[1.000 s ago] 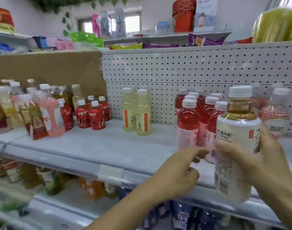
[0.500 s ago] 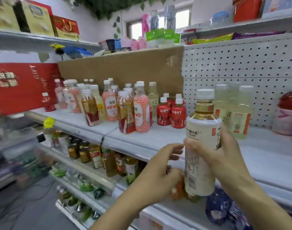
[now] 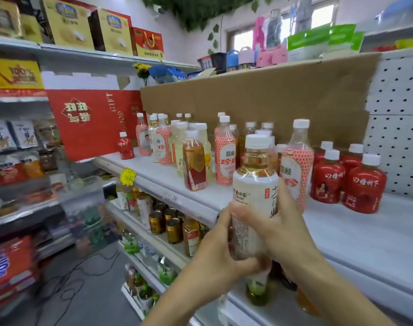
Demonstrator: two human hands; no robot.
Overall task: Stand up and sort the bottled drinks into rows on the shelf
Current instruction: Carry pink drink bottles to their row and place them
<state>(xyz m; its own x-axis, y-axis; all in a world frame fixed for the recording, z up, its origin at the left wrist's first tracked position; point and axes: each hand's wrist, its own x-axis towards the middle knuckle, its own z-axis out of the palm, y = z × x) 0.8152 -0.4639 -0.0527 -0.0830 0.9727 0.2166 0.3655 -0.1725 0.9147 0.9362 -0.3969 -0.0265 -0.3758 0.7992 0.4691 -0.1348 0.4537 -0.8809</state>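
White shelf (image 3: 353,231) crosses mid-frame, carrying unsorted drink bottles (image 3: 224,158). Lower centre, a white-labelled tea bottle (image 3: 255,184) is held upright, right hand (image 3: 285,234) wrapping the label, left hand (image 3: 215,257) curled round its base, probably steadying it for placement.

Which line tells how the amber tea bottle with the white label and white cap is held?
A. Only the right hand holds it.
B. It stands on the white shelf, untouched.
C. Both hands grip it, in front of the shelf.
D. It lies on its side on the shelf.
C: the left hand curls round the lower part of the amber tea bottle and the right hand wraps its label, keeping it upright in front of the white shelf.
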